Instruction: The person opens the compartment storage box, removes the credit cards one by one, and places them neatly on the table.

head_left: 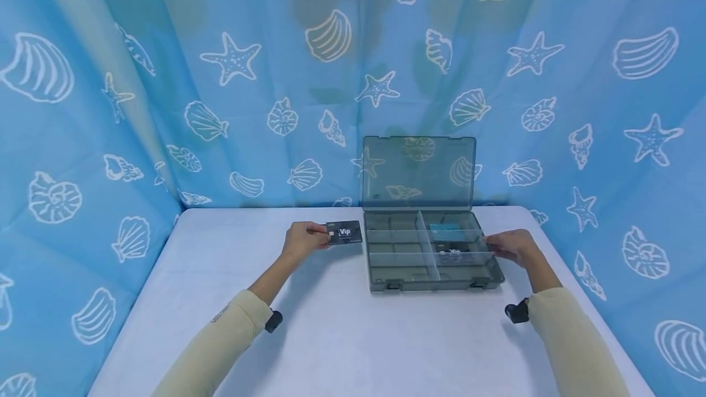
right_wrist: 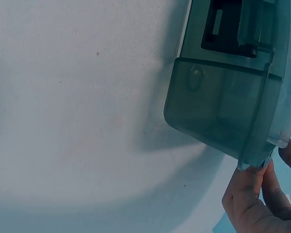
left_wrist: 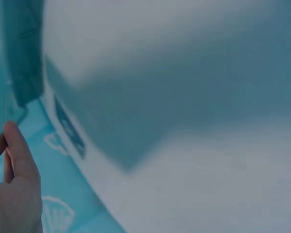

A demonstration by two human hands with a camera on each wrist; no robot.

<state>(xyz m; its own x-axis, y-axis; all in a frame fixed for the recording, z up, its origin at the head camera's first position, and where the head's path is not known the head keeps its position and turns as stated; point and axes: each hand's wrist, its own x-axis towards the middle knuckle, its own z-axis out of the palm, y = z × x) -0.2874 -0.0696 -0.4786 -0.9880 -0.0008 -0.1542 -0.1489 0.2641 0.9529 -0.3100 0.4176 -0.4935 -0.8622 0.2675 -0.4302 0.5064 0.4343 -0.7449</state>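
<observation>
My left hand [head_left: 302, 241] pinches a black Vip card [head_left: 344, 233] by its left end, just left of a grey see-through compartment box [head_left: 436, 287]. In the left wrist view the fingers meet the thumb, and the card is seen nearly edge-on. My right hand [head_left: 513, 245] grips the box's right side wall, thumb at the rim and fingers outside, as the right wrist view shows. Inside the box, a teal card [head_left: 445, 231] lies in the back right compartment. Another black Vip card [head_left: 453, 252] lies in the middle right one, partly behind a clear divider [head_left: 463, 257].
The box's see-through lid [head_left: 419, 173] stands raised against the blue shell-patterned curtain [head_left: 276, 78]. The box rests near the back right of a white table [head_left: 353, 342]. A dark strip with pale marks [left_wrist: 70, 127], too blurred to tell, shows near the table edge.
</observation>
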